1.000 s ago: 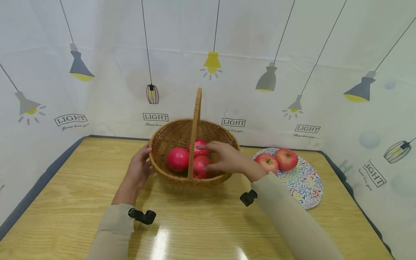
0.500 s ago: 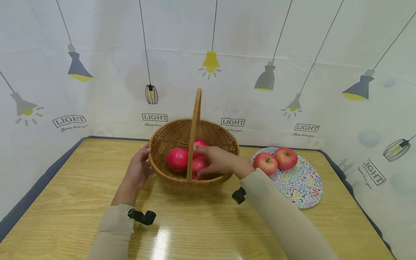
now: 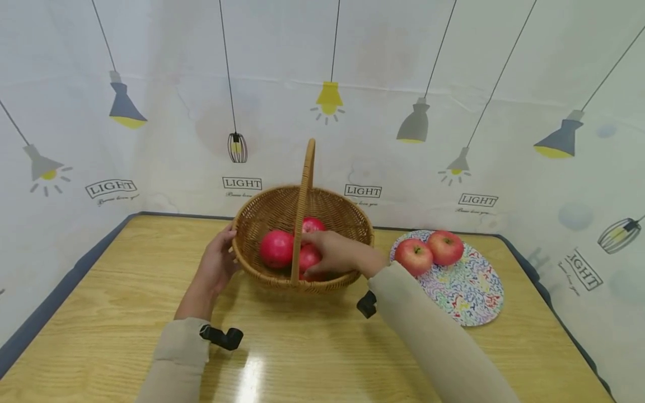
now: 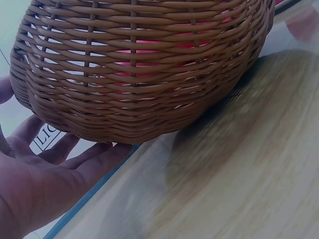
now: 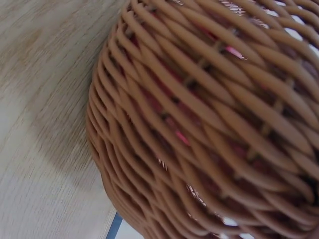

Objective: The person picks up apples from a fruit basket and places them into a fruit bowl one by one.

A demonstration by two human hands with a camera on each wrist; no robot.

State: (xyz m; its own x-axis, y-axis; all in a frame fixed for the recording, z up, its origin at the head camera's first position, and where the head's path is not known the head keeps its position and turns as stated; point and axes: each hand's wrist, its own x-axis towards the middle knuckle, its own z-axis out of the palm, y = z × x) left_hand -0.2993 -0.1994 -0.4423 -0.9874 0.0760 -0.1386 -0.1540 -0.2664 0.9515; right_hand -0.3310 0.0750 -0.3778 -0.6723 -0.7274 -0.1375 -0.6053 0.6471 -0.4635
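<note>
A wicker basket (image 3: 267, 280) with a tall arched handle stands at the back of the table. Inside lie a crimson round fruit (image 3: 277, 249) left of the handle, another crimson fruit (image 3: 313, 224) behind, and a red round fruit (image 3: 308, 258) at the front right. My left hand (image 3: 218, 262) holds the basket's left side; in the left wrist view its fingers (image 4: 94, 162) reach under the woven wall. My right hand (image 3: 335, 252) reaches over the right rim, thumb and fingers around the front right fruit. The right wrist view is filled by weave, hiding that hand.
Right of the basket, two red apples (image 3: 414, 257) sit on an oval plate (image 3: 478, 291) with a multicoloured speckled pattern. A pale cloth backdrop (image 3: 282, 50) printed with lamps rises behind the wooden table (image 3: 297, 352). Dark edging runs along the table's borders.
My right hand has moved left and down into the basket, its fingers closing around the front right fruit. My left hand keeps its place on the basket's side.
</note>
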